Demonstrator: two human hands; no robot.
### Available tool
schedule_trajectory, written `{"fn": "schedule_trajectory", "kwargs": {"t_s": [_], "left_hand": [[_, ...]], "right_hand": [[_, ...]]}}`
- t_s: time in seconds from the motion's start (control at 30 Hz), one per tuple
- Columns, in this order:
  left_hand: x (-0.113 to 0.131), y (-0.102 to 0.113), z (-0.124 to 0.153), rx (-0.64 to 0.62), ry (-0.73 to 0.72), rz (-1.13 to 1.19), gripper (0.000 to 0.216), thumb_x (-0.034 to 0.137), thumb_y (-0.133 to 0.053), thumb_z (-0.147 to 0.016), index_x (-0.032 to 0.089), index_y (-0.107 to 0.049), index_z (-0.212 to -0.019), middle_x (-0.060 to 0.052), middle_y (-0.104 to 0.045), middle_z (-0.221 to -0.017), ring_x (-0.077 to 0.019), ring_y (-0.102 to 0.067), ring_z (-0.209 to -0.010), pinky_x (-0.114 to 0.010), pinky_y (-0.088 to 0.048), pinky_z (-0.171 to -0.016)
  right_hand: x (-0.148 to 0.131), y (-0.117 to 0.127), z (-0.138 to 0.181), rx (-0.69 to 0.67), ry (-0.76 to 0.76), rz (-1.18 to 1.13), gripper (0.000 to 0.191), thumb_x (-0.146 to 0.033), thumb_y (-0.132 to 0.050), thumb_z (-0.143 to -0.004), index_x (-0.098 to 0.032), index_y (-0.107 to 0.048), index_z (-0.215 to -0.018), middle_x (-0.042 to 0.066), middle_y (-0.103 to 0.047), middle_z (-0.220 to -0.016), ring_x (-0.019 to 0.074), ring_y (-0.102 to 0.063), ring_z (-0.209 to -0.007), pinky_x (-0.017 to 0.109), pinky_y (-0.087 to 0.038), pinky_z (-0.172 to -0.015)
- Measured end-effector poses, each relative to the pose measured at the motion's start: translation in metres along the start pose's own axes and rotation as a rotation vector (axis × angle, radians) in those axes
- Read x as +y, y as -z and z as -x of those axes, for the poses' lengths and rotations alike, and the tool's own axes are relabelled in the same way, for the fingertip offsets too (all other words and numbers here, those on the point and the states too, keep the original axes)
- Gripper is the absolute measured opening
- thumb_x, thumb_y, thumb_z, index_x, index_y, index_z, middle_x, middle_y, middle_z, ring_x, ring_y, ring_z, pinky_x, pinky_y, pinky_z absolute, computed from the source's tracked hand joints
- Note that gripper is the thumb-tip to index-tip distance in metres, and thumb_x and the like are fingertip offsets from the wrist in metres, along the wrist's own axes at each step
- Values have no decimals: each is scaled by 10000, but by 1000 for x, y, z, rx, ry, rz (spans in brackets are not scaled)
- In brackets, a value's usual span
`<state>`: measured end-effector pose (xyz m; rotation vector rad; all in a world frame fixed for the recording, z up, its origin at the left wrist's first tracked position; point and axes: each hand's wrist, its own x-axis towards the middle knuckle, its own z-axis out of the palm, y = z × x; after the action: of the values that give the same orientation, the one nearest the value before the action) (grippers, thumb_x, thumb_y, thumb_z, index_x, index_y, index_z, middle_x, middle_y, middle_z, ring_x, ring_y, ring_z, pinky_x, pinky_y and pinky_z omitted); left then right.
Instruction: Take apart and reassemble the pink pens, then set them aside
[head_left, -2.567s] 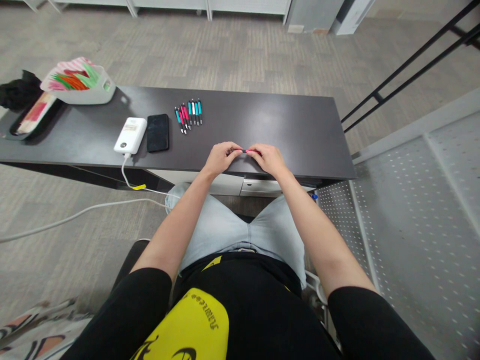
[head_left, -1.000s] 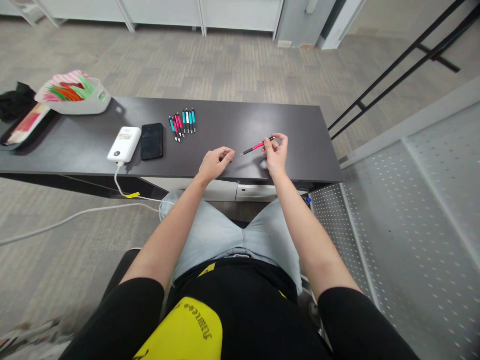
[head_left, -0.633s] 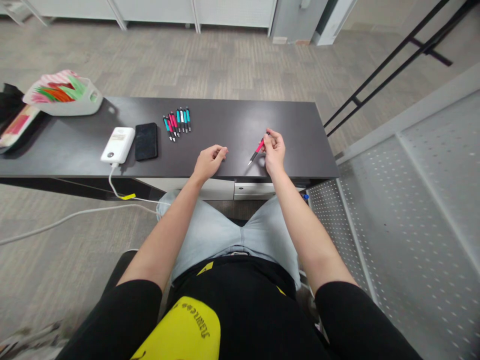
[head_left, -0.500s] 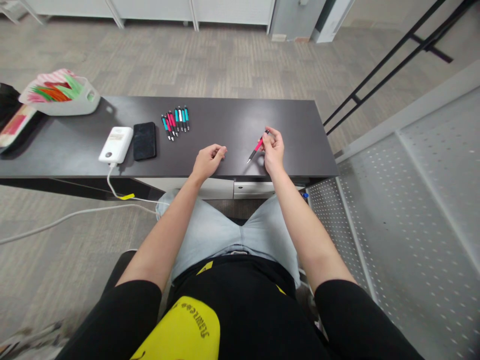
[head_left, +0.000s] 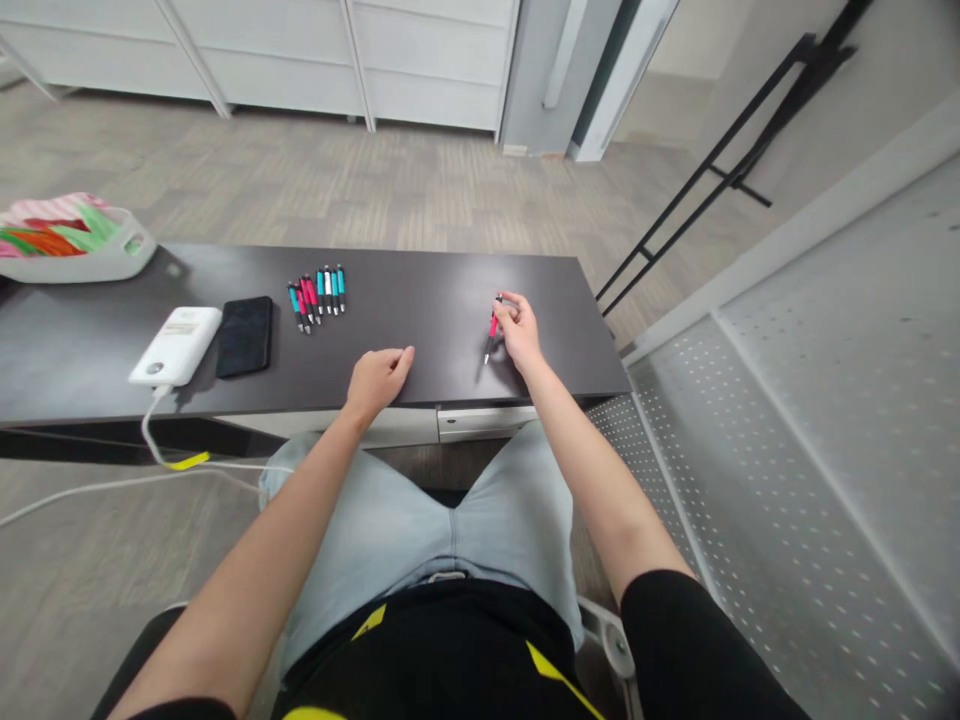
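Observation:
Between the thumb and fingers of my right hand [head_left: 518,328] is a pink and black pen [head_left: 492,332], its silver tip pointing down just over the dark desk [head_left: 442,300]. My left hand [head_left: 379,380] rests near the desk's front edge, fingers curled inward; whether anything is inside them is hidden. To the upper left of that hand lies a row of pens [head_left: 318,294], several in pink, turquoise and white with black grips, side by side with tips toward me.
Left of the pens lie a black phone [head_left: 244,337] and a white power bank [head_left: 177,345] with a white cable [head_left: 154,430] hanging over the front edge. A white basket [head_left: 112,258] of colourful items stands further left. A perforated metal panel [head_left: 750,480] rises at the right.
The camera view has tilted up and shifted right. The pen in my right hand has turned to a steeper angle. My left hand stays curled on the desk.

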<state>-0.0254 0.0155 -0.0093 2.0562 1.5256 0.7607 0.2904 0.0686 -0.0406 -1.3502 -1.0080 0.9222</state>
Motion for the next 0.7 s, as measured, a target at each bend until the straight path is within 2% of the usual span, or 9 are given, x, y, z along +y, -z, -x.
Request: {"fn": "schedule_trajectory", "kwargs": {"t_s": [0.17, 0.3, 0.4, 0.5, 0.7], "left_hand": [[12, 7, 4, -30, 40, -4, 627, 696, -534, -1090, 311, -397, -615, -44, -575, -624, -296, -541, -692, -464, -420, -781], [17, 8, 7, -36, 72, 10, 549, 737, -622, -1009, 353, -534, -626, -36, -609, -631, -315, -604, -665, -486, -443, -790], [17, 8, 7, -50, 80, 10, 530, 732, -635, -1003, 364, -548, -632, -35, -607, -623, -324, -607, -654, -499, -437, -784], [16, 8, 8, -62, 79, 8, 516, 730, -649, -995, 367, -551, -642, -29, -609, -628, -331, -606, -654, -516, -449, -810], [17, 11, 8, -90, 85, -3, 515, 739, -648, -997, 369, -551, -652, -34, -641, -640, -338, -629, -664, -539, -471, -833]], "right_hand": [[-21, 54, -68, 126, -9, 180, 355, -549, -933, -1064, -256, -821, -1231, -56, -711, -808, 238, -753, -849, 400, -661, -951], [-30, 86, -102, 205, -34, 358, 216, -420, -919, -1039, -237, -872, -1143, -15, -779, -820, 295, -824, -986, 443, -652, -1116], [-29, 95, -119, 229, -32, 425, 156, -339, -874, -1057, -219, -883, -1157, 50, -863, -917, 316, -858, -1098, 445, -632, -1203], [-23, 96, -133, 232, 10, 449, 140, -336, -849, -1071, -227, -876, -1154, 89, -895, -1014, 327, -844, -1124, 469, -627, -1238], [-9, 99, -145, 268, 95, 476, 124, -281, -849, -991, -285, -784, -1097, 42, -788, -1055, 291, -740, -1076, 443, -600, -1224]]}}
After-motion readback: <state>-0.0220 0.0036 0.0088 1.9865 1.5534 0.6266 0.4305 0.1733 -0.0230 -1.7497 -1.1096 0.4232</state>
